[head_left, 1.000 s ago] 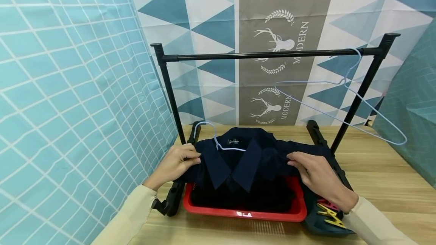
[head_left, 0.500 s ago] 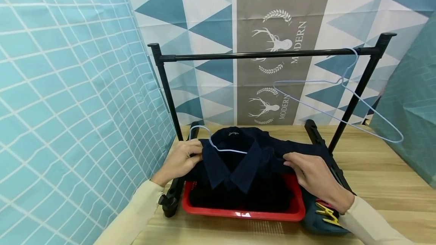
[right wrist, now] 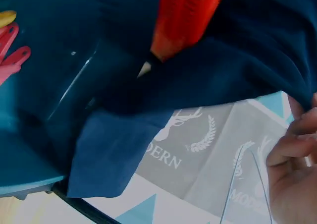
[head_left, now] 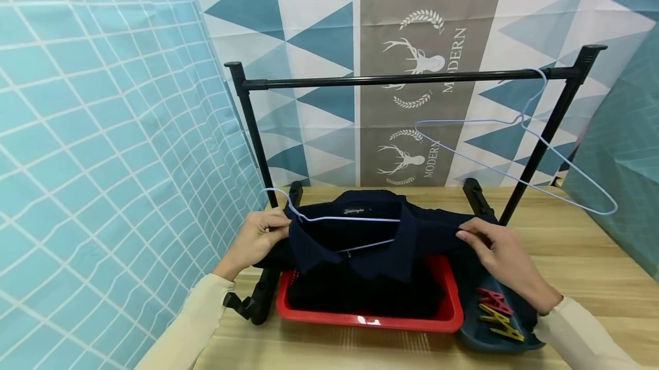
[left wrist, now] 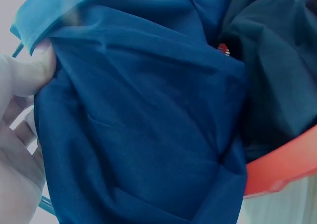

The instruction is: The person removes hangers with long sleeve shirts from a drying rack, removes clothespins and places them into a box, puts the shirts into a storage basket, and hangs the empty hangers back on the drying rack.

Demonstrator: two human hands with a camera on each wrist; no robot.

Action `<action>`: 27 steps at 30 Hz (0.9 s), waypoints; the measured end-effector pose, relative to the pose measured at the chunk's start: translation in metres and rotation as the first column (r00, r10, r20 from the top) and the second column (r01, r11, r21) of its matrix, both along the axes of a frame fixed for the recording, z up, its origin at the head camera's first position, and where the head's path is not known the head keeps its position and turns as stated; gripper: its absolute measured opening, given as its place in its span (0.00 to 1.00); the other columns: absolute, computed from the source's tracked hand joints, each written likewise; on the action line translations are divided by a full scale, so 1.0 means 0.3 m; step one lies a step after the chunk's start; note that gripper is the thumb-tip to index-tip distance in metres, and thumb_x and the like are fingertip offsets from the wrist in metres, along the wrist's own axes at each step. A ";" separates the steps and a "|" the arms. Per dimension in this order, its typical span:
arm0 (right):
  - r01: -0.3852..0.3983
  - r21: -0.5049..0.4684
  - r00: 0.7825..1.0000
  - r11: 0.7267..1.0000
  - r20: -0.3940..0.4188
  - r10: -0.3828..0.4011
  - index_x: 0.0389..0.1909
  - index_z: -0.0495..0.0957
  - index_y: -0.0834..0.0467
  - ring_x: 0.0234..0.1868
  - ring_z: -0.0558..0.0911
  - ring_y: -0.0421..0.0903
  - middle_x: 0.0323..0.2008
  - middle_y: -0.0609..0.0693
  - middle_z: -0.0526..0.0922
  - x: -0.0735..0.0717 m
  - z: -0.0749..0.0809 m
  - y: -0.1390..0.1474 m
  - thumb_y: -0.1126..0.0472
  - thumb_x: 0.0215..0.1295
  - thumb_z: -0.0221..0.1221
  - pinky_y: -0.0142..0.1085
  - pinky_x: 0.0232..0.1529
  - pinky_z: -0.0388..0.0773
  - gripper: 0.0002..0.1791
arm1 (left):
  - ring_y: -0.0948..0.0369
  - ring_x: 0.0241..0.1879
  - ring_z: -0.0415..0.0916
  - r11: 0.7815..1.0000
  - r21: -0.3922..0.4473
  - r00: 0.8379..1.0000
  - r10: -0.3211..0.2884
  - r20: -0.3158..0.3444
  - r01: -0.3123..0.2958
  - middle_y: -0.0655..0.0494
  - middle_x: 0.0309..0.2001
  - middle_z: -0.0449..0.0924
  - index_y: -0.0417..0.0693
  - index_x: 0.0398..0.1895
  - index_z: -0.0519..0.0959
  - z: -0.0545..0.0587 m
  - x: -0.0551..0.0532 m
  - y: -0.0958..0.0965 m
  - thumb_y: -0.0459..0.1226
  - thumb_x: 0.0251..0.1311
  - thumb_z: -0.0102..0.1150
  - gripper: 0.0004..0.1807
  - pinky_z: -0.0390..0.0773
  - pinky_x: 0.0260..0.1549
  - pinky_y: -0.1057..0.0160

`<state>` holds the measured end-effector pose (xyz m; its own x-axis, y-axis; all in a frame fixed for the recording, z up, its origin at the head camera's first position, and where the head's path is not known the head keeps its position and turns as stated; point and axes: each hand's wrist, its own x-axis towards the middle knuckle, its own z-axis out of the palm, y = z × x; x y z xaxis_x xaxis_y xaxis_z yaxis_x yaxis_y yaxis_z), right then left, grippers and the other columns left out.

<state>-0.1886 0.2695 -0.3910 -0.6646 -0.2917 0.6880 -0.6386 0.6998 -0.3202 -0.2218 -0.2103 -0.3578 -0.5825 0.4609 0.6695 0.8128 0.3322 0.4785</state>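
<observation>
A navy collared shirt (head_left: 427, 238) is stretched between both hands over the red basket. My left hand (head_left: 257, 238) pinches it beside the collar, thumb on the cloth in the left wrist view. At the other shoulder, my right hand (head_left: 507, 255) pinches the fabric between thumb and fingers; a sleeve (right wrist: 106, 154) hangs down in the right wrist view. A light-blue wire hanger (head_left: 355, 219) sits inside the shirt, its hook tilted left above the left hand. Its upper wire and part of its lower bar show in the collar opening; the ends are hidden by cloth.
The red basket (head_left: 360, 321) holds more dark cloth. To its right, a dark blue basin (head_left: 473, 338) contains pink and yellow clothespins (head_left: 499, 318). Behind stands a black rack (head_left: 381, 79), with another wire hanger (head_left: 520, 121) on its bar's right end.
My hands have spread apart, the left moving left and the right moving right. The collar is pulled wider, exposing the hanger's lower bar. The hook has shifted left.
</observation>
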 end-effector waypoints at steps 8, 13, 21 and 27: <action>0.000 0.045 0.997 0.999 -0.081 0.004 0.50 0.85 0.55 0.24 0.62 0.31 0.36 0.43 0.76 0.008 0.004 -0.066 0.73 0.59 0.69 0.24 0.24 0.60 0.19 | 0.65 0.26 0.72 0.999 -0.051 0.999 0.014 0.034 -0.012 0.61 0.29 0.82 0.49 0.31 0.90 -0.005 -0.005 -0.009 0.19 0.59 0.66 0.15 0.73 0.29 0.67; -0.098 0.062 0.982 0.993 -0.157 0.107 0.58 0.82 0.52 0.26 0.66 0.32 0.40 0.44 0.75 0.016 0.032 -0.131 0.62 0.68 0.66 0.23 0.27 0.62 0.18 | 0.65 0.25 0.71 0.999 -0.049 1.000 0.021 0.009 -0.020 0.63 0.28 0.81 0.51 0.30 0.89 -0.005 -0.006 -0.004 0.19 0.57 0.67 0.16 0.72 0.29 0.68; -0.249 -0.203 0.965 0.947 0.033 0.260 0.44 0.87 0.54 0.23 0.79 0.36 0.28 0.44 0.84 0.003 0.043 -0.144 0.75 0.64 0.65 0.27 0.27 0.76 0.14 | 0.64 0.29 0.76 0.999 -0.041 0.999 0.005 0.038 -0.004 0.60 0.31 0.84 0.43 0.36 0.91 -0.005 -0.001 0.007 0.19 0.58 0.67 0.12 0.78 0.31 0.67; -0.231 -0.615 0.741 0.754 0.391 0.546 0.46 0.82 0.65 0.31 0.85 0.49 0.30 0.55 0.85 -0.006 0.025 -0.126 0.66 0.80 0.53 0.38 0.38 0.84 0.10 | 0.64 0.28 0.77 0.999 -0.017 0.998 0.029 0.055 -0.028 0.59 0.31 0.85 0.40 0.38 0.91 -0.006 0.003 0.002 0.18 0.57 0.67 0.13 0.79 0.32 0.67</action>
<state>-0.1903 0.2316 -0.3834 -0.8588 -0.3314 0.3908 -0.4329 0.0614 -0.8993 -0.2208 -0.2097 -0.3596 -0.6313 0.4545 0.6284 0.7755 0.3627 0.5168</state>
